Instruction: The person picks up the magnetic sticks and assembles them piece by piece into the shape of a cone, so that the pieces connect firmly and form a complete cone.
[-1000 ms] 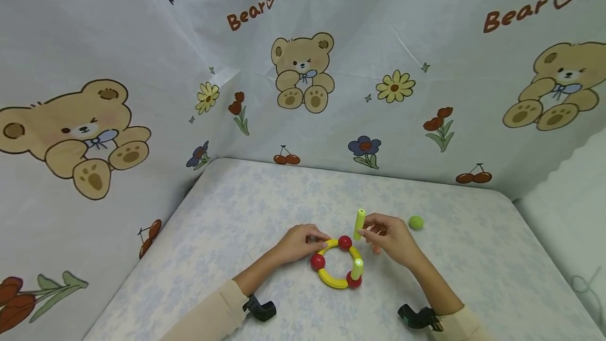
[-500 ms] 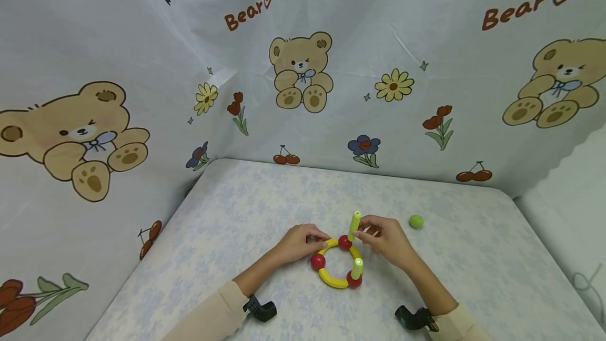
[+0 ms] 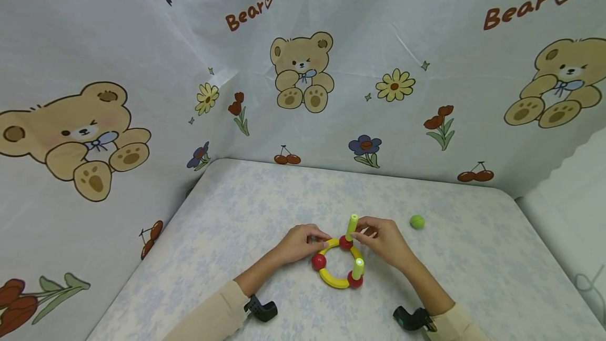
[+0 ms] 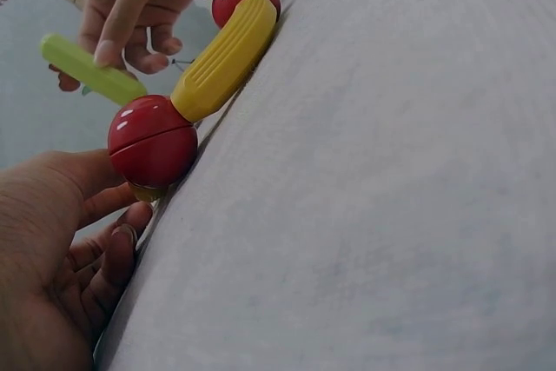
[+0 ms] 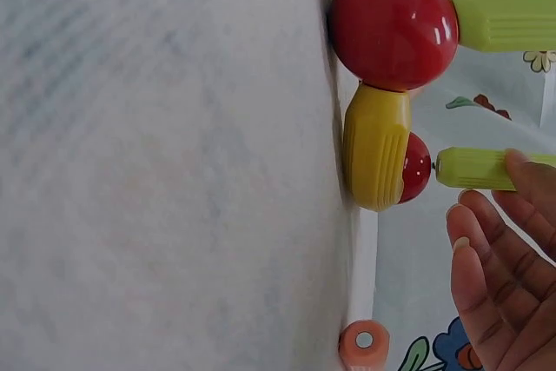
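A ring of curved yellow magnetic-toy rods (image 3: 334, 281) and red balls (image 3: 319, 261) lies on the table. My left hand (image 3: 299, 242) holds the yellow rod at its far left side, fingers beside a red ball (image 4: 153, 142) in the left wrist view. A straight green rod (image 3: 358, 269) stands up from the near right ball. Between thumb and fingers, my right hand (image 3: 385, 240) pinches a second green rod (image 3: 352, 227), tilted slightly over the far red ball (image 3: 346, 242). In the right wrist view this rod's lower end (image 5: 445, 167) is right at the ball.
A small green ball (image 3: 417, 221) lies on the table behind the right hand. An orange round piece with a hole (image 5: 364, 345) shows low in the right wrist view. A bear-print cloth (image 3: 303, 136) hangs behind the table's far edge.
My right hand has moved left with the green rod, bringing its lower end from beside the far red ball to right over it. The left hand and the ring have stayed put.
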A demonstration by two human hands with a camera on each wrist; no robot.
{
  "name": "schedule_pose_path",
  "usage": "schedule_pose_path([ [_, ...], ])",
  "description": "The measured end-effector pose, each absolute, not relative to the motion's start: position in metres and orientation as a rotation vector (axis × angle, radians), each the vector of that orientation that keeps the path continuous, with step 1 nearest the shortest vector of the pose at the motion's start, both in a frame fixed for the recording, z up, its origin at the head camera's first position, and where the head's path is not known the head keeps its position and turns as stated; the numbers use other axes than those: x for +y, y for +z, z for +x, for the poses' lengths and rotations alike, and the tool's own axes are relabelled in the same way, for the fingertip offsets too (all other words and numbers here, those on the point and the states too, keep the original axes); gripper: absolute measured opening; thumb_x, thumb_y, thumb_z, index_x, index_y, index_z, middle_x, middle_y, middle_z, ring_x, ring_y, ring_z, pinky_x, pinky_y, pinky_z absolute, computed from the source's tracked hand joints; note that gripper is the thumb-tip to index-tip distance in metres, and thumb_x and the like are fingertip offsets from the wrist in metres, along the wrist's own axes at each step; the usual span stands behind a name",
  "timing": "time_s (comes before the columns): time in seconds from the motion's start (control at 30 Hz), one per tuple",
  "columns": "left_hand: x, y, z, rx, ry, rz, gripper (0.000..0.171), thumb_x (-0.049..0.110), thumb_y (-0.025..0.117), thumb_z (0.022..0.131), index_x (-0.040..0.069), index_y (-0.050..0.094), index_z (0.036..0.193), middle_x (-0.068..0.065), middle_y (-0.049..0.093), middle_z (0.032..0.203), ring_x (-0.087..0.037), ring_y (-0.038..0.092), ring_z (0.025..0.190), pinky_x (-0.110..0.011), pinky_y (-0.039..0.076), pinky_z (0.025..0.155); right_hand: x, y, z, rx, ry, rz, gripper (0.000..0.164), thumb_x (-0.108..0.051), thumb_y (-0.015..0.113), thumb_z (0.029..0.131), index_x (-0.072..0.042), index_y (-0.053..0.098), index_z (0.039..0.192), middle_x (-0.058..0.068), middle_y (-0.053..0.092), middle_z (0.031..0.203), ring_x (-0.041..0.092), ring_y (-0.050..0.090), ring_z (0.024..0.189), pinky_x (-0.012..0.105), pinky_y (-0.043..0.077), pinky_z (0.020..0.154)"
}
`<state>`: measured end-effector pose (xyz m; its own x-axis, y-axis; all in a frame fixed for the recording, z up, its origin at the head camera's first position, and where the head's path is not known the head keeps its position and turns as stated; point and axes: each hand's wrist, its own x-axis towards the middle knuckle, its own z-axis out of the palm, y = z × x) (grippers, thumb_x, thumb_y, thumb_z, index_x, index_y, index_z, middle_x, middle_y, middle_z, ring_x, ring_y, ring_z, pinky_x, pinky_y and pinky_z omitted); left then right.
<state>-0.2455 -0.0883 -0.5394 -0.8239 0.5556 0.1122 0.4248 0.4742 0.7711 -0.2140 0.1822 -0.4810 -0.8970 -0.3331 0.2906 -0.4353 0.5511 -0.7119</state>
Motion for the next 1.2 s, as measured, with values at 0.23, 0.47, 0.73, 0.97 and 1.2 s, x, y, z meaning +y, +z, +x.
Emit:
schedule_pose_path([
  [0.23,-0.087,-0.54,-0.246,2.566,1.268,0.869,0.021,0.036,0.071,0.096,0.029,0.078,0.116,0.018,0.065,0.09,-0.006,0.055,0.068,-0.023,0.046,0.061,0.182,-0.481,-0.214,-2.684,1.261,0.664,0.016,-0.014,0.081,0.088,-0.016,0.076,0.102,-0.008,0.074,0.092,0.011,0.068,0.077,0.027,0.056,0.067],
  [0.47,-0.092,-0.533,-0.249,2.459,1.23,0.931,0.035,0.039,0.075,0.093,0.027,0.074,0.126,0.014,0.066,0.097,-0.006,0.054,0.07,-0.022,0.046,0.061,0.186,-0.48,-0.213,-2.823,1.253,0.631,0.022,-0.016,0.079,0.09,-0.01,0.074,0.111,0.002,0.074,0.103,0.013,0.067,0.078,0.025,0.055,0.064],
  [0.73,-0.105,-0.516,-0.249,2.312,1.116,1.064,0.065,0.038,0.083,0.085,0.019,0.061,0.143,0.004,0.062,0.108,-0.006,0.054,0.072,-0.021,0.048,0.064,0.191,-0.481,-0.217,-2.888,1.341,0.823,0.022,-0.01,0.072,0.095,-0.008,0.073,0.117,0.013,0.071,0.113,0.019,0.07,0.082,0.026,0.056,0.063],
  [0.97,-0.109,-0.515,-0.249,2.261,1.11,1.104,0.069,0.031,0.086,0.083,0.017,0.059,0.145,0.0,0.061,0.107,-0.004,0.055,0.074,-0.02,0.049,0.067,0.194,-0.484,-0.217,-2.87,1.395,0.919,0.022,-0.004,0.069,0.096,-0.006,0.072,0.117,0.014,0.071,0.113,0.023,0.071,0.085,0.028,0.057,0.064],
  [1.2,-0.11,-0.514,-0.248,2.252,1.155,1.083,0.062,0.026,0.085,0.085,0.014,0.062,0.142,0.0,0.064,0.113,-0.006,0.056,0.076,-0.02,0.049,0.067,0.197,-0.483,-0.214,-2.884,1.374,0.908,0.022,-0.001,0.068,0.095,-0.006,0.072,0.115,0.014,0.07,0.112,0.025,0.071,0.085,0.026,0.057,0.068],
])
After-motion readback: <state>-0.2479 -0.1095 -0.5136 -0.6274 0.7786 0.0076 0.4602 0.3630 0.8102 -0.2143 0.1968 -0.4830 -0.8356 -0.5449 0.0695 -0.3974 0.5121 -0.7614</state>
